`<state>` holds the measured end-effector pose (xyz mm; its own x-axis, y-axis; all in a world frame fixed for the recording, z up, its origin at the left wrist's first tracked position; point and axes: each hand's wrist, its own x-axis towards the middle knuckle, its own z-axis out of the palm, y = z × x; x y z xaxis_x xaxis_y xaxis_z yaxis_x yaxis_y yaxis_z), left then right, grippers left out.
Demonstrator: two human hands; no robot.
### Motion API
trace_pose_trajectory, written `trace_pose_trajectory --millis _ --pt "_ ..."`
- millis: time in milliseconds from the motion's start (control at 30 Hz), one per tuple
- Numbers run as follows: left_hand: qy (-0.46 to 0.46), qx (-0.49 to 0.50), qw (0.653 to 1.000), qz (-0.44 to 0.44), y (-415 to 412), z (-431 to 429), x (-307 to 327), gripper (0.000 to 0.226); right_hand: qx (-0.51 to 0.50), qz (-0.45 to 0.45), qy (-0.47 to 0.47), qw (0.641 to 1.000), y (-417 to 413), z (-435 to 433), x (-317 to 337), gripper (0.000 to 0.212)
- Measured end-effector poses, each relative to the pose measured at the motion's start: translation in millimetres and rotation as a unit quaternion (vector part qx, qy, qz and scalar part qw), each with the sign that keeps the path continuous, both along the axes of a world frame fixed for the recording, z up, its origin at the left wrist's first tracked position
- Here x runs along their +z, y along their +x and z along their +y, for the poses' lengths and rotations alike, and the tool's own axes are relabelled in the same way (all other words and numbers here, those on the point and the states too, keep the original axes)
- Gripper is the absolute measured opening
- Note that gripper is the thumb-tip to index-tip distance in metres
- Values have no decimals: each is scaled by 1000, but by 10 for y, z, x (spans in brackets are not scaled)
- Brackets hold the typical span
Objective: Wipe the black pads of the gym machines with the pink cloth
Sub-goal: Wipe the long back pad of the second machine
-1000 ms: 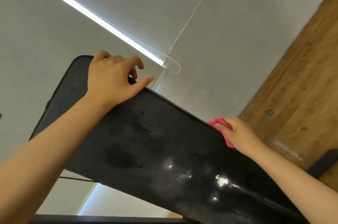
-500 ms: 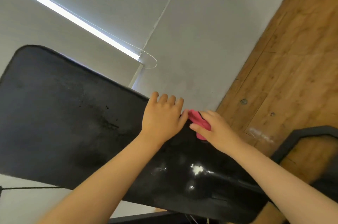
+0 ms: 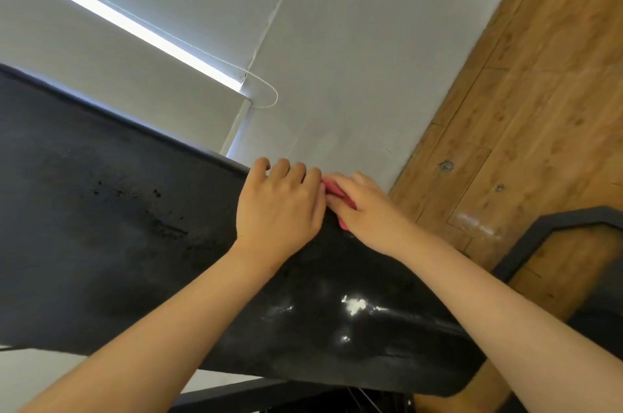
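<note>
A large black pad (image 3: 128,227) of a gym machine fills the left and middle of the head view, scuffed and with shiny wet spots low down. My left hand (image 3: 279,206) lies on its upper edge, fingers bent over the rim. Right beside it, my right hand (image 3: 367,213) holds the pink cloth (image 3: 338,194) against the same edge. Only a small part of the cloth shows between the two hands. My left hand's outer side touches the cloth.
Behind the pad is a grey wall (image 3: 354,58) with a roller blind, a bright strip of light (image 3: 135,24) and a bead chain (image 3: 269,92). Wooden flooring (image 3: 539,109) lies to the right. A dark machine frame (image 3: 573,220) stands at the lower right.
My left hand has slid along the pad's upper edge from its far left end to right beside my right hand. The right hand and cloth stay at the edge. The view has shifted.
</note>
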<state>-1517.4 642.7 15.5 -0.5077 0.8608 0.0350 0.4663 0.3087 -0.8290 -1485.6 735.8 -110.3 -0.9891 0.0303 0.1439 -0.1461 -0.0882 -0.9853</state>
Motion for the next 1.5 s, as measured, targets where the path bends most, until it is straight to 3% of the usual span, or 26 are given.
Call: trace_pose_trajectory --millis 233,467,533,667,800,1233,1500 --pt "8 0 1000 3 -23 -19 -30 29 54 -46 26 997 180 112 -386 33" --pt "-11 12 1000 -4 -15 -20 -32 37 78 -206 12 975 665 349 -1294 32" --pt "-14 17 1000 -7 -7 -15 -25 39 68 -203 8 977 632 346 -1290 31" --pt "-12 13 1000 -1 0 -8 -31 39 24 -116 -31 992 387 202 -840 34" --pt "-8 2 1000 10 -5 -15 -53 38 16 -82 9 996 164 33 -577 39" --pt "-24 -1 1000 16 -31 -15 -55 40 74 -126 4 989 224 170 -1058 28" --pt "-31 -2 999 25 -23 -14 -60 40 73 -245 0 967 541 302 -1717 29"
